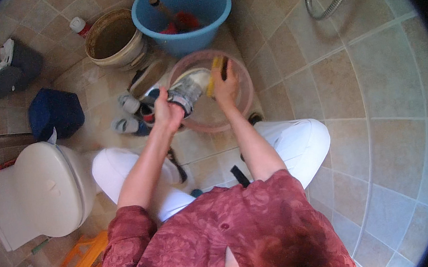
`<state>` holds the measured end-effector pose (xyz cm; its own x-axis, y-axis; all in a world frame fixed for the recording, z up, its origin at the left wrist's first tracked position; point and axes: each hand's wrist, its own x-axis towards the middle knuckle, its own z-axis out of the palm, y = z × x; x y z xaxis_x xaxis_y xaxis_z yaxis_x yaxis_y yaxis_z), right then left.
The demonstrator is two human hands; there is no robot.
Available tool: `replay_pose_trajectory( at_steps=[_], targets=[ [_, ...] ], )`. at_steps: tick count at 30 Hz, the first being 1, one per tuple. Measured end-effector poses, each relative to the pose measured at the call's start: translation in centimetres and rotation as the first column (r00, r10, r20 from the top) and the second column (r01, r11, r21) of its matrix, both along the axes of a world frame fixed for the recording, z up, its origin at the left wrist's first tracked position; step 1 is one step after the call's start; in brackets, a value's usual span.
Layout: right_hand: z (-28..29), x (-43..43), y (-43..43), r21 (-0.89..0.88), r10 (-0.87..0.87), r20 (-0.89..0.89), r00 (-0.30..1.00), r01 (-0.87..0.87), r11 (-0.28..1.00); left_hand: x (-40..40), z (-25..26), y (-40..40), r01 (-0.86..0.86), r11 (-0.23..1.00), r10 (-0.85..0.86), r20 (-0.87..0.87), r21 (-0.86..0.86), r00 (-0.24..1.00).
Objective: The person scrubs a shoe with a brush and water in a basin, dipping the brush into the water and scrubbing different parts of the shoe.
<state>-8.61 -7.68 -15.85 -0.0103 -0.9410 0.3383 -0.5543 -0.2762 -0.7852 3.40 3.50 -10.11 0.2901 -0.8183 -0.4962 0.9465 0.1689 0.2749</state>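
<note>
My left hand (169, 113) grips a grey shoe (187, 91) by its opening, with the pale toe pointing away to the right. In my right hand (226, 82) is a yellow scrub brush (214, 76), held against or very near the shoe's toe. Both are over a round pink translucent plastic basin (247, 94) on the floor. The basin's contents are hard to make out. Just left of the basin lie a shoe with its tan sole up (149, 77) and grey-blue slippers (126, 124). A red and dark shoe (148, 113) is partly hidden by my left hand.
Behind the basin stand a blue tub (183, 40) containing red items and a stained white bucket (126, 58). A white toilet (48, 190), a dark blue bin (56, 112) and an orange plastic stool (80, 263) are at left. Tiled wall (335, 88) with a metal shower hose (335, 3) rises at right.
</note>
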Motion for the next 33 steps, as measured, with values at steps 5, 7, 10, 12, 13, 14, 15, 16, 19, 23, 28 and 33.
replay_pose_trajectory(
  at_steps=[5, 7, 10, 12, 13, 14, 15, 16, 19, 23, 28, 33],
  targets=[
    [6.6, -2.0, 0.6, 0.555, -0.159, 0.758, 0.632, -0.499, 0.665, 1.6, -0.4, 0.5, 0.014, 0.998, -0.01, 0.072, -0.061, 0.997],
    [6.7, -2.5, 0.2, 0.427, -0.18, 0.895, 0.409, -0.663, 0.616, 1.5, -0.4, 0.3, 0.028, 0.999, -0.024, 0.09, -0.035, 0.996],
    [5.0, -2.8, -0.1, 0.444, -0.081, 0.846, 0.527, -0.613, 0.654, 0.3, 1.1, 0.1, 0.047, 0.999, -0.047, 0.132, 0.007, 0.99],
    [4.6, -2.4, -0.1, 0.497, -0.014, 0.753, 0.657, -0.555, 0.667, 0.4, 1.3, 0.3, 0.065, 0.997, -0.071, 0.165, 0.042, 0.984],
    [4.8, -2.0, 0.1, 0.497, -0.011, 0.755, 0.655, -0.561, 0.662, 0.6, 0.8, 0.7, 0.058, 0.997, -0.065, 0.168, 0.044, 0.984],
    [5.0, -1.6, 0.3, 0.516, 0.049, 0.67, 0.741, -0.511, 0.687, 0.6, 0.3, 1.1, 0.048, 0.984, -0.106, 0.351, 0.169, 0.931],
    [5.0, -1.8, 0.4, 0.526, 0.098, 0.565, 0.819, -0.45, 0.722, 0.2, 0.2, 1.2, 0.026, 0.959, -0.173, 0.508, 0.284, 0.843],
    [4.3, -1.8, 0.2, 0.524, 0.096, 0.563, 0.821, -0.444, 0.727, 0.0, 0.7, 1.2, 0.036, 0.953, -0.206, 0.554, 0.302, 0.807],
    [3.8, 0.0, 1.0, 0.494, 0.317, 0.204, 0.926, -0.377, 0.783, -0.8, -0.5, 1.0, 0.006, 0.943, -0.26, 0.726, 0.332, 0.637],
    [10.3, 3.6, 5.9, 0.277, 0.551, -0.037, 0.834, -0.522, 0.807, -1.7, -0.5, 2.6, -0.023, 0.913, -0.343, 0.798, 0.407, 0.496],
    [2.8, -1.3, 0.3, 0.476, 0.416, -0.018, 0.909, -0.358, 0.803, -1.7, 0.3, 1.4, 0.058, 0.909, -0.369, 0.732, 0.413, 0.572],
    [6.4, 1.6, 3.8, 0.502, 0.432, -0.097, 0.897, -0.33, 0.799, -0.6, -3.4, 2.5, 0.021, 0.911, -0.374, 0.801, 0.413, 0.468]
  ],
)
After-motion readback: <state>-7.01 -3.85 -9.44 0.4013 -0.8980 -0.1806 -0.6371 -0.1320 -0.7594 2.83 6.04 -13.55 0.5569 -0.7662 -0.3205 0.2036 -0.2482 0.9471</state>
